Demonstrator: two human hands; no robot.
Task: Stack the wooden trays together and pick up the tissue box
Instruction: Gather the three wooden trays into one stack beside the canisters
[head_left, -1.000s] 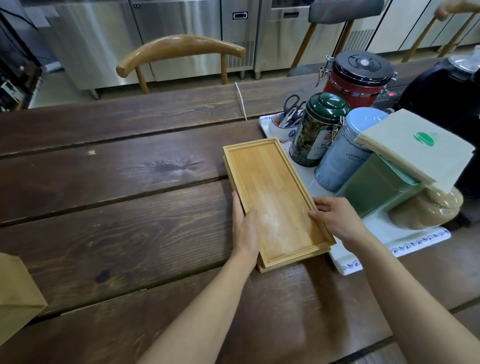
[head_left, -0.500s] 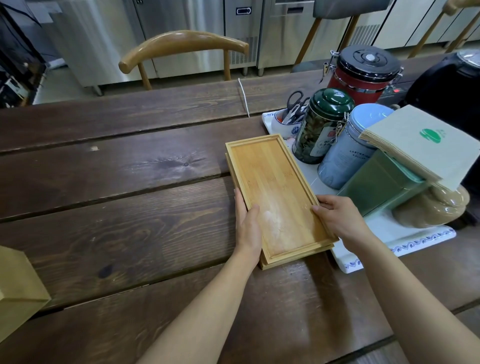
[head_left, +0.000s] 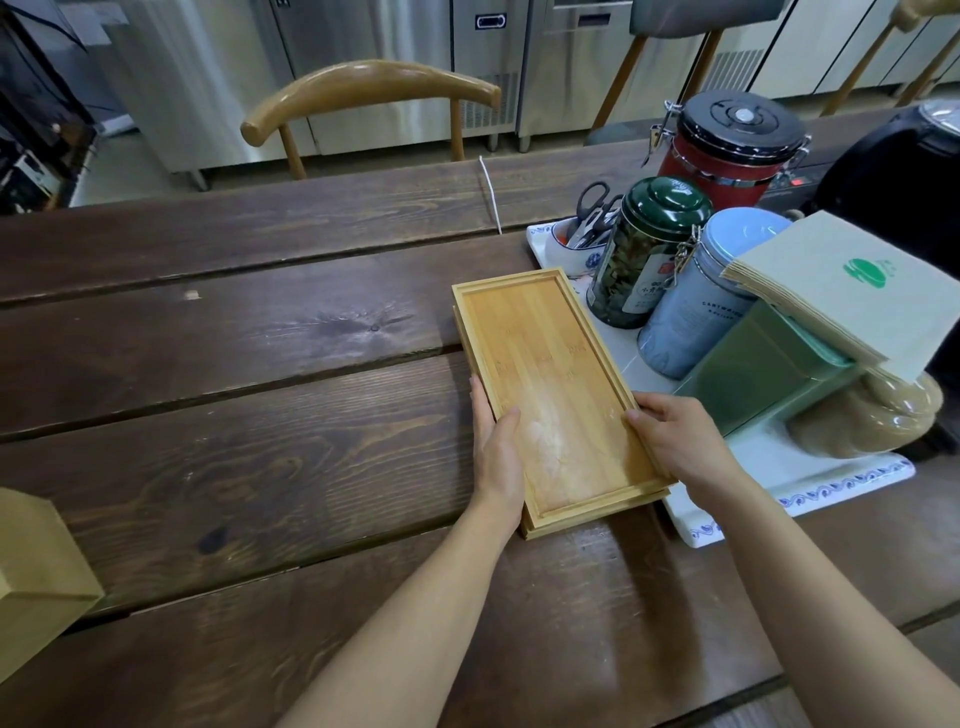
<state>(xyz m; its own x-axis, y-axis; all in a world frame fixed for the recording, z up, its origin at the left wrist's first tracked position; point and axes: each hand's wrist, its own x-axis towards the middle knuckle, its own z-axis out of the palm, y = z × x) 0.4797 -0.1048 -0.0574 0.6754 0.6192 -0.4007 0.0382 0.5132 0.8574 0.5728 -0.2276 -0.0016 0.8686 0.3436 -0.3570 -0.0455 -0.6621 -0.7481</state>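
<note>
Two light wooden trays (head_left: 550, 374) lie stacked on the dark plank table (head_left: 260, 415), the upper one nested on the lower, whose edge shows at the left and near end. My left hand (head_left: 496, 447) clasps the stack's left long edge, thumb on the rim. My right hand (head_left: 675, 441) holds the right long edge, fingers curled over the rim. A tan box (head_left: 36, 577), possibly the tissue box, sits at the lower left, cut off by the frame and far from both hands.
Right of the trays, a white patterned tray (head_left: 810, 488) carries a green canister (head_left: 644, 254), a blue canister (head_left: 701, 306), a red jar (head_left: 727, 150), a green box (head_left: 763, 374) topped with napkins (head_left: 852, 291), and a cup with scissors (head_left: 582, 244). A wooden chair (head_left: 369, 93) stands behind the table.
Both hands keep their hold on the stacked trays. Trays and hands have barely moved; only the view has shifted a little.
</note>
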